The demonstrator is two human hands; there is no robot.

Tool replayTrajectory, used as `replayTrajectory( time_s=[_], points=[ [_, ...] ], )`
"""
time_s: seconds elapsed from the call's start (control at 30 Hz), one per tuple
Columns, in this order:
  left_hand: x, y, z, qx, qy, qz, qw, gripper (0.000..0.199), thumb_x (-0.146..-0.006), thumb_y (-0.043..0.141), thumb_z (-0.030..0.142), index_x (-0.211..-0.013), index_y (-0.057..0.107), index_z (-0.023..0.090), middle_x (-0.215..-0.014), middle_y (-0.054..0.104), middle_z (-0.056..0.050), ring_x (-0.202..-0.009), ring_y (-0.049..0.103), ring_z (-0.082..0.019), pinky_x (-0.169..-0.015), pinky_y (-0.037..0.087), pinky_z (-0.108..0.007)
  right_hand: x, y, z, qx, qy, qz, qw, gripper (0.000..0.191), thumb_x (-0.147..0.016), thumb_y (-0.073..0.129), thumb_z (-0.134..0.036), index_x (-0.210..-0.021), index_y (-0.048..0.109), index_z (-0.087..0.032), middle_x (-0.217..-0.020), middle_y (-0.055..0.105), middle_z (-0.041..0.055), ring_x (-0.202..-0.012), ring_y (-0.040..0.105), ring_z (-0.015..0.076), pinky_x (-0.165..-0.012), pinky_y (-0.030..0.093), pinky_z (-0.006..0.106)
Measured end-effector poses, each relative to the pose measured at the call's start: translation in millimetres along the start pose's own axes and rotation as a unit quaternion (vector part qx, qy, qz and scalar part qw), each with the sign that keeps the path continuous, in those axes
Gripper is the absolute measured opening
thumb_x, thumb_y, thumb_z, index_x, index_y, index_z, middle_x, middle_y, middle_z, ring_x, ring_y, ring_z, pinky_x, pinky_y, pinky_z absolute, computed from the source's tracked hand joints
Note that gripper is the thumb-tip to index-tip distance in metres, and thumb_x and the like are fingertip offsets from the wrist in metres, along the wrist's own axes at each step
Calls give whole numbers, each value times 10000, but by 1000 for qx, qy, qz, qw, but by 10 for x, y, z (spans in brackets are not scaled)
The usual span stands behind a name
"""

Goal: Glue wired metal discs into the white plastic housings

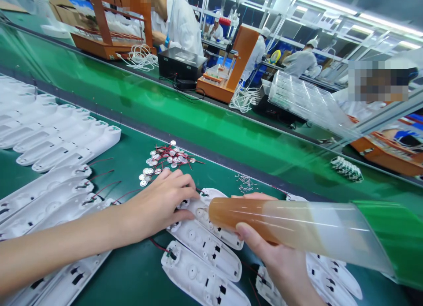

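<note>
My left hand (172, 195) has its fingers curled and thumb bent in at the upper end of a white plastic shell (224, 235); what lies between the fingertips is partly hidden. In my right hand (280, 262) is a thick shiny cylinder (297, 222), brown at its left end, pale in the middle and green toward the right. Its left end covers part of the shell. Another white shell (205, 275) lies below, inner side up, with a red wire at its end. Beyond my left hand is a pile of round discs with red wires (172, 156).
Small screws (245, 182) are scattered near the bench's back edge. Rows of white shells (59, 129) fill the left. A green barrier (165, 107) runs behind the bench. Beyond it are orange fixtures (228, 76), a black box (181, 65) and co-workers in white coats (185, 24).
</note>
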State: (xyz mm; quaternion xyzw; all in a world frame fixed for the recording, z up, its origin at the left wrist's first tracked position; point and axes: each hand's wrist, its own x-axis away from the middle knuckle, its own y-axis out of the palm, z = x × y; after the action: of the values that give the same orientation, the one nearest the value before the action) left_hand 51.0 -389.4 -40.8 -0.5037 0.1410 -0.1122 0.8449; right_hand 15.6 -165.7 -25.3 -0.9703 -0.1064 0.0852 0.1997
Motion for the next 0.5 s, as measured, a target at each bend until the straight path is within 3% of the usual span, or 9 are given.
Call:
replayTrajectory(
  time_s=[0.1, 0.17, 0.3, 0.5],
  points=[
    [-5, -2, -1, -1, 2, -4, 1000, 228, -777, 675, 218, -983, 582, 244, -975, 523, 40, -886, 442, -154, -774, 229, -308, -22, -33, 118, 22, -53, 10, 998, 457, -678, 656, -507, -988, 578, -181, -861, 618, 66, -644, 593, 185, -583, 520, 307],
    [-9, -2, -1, -2, 1, -4, 1000, 230, -776, 677, 223, -985, 582, 246, -976, 524, 40, -885, 442, -153, -777, 232, -308, -39, -53, 191, 53, -100, 14, 993, 430, -707, 633, -510, -987, 579, -189, -752, 609, 41, -573, 580, 170, -507, 504, 281],
    [-12, 0, 5, -3, -1, -1, 1000, 237, -772, 681, 221, -986, 586, 251, -975, 531, 35, -874, 445, -150, -767, 242, -303, -32, -52, 209, 68, -130, 30, 989, 402, -712, 631, -504, -963, 560, -198, -726, 613, 27, -539, 580, 158, -489, 500, 255],
    [-9, -15, 6, -13, 3, 5, 1000, 225, -774, 672, 199, -983, 602, 249, -973, 544, 17, -867, 456, -153, -762, 262, -302, 55, 14, -11, 18, 8, 24, 1000, 509, -644, 657, -554, -965, 527, -182, -867, 607, 60, -527, 558, 152, -516, 490, 296]
  ],
)
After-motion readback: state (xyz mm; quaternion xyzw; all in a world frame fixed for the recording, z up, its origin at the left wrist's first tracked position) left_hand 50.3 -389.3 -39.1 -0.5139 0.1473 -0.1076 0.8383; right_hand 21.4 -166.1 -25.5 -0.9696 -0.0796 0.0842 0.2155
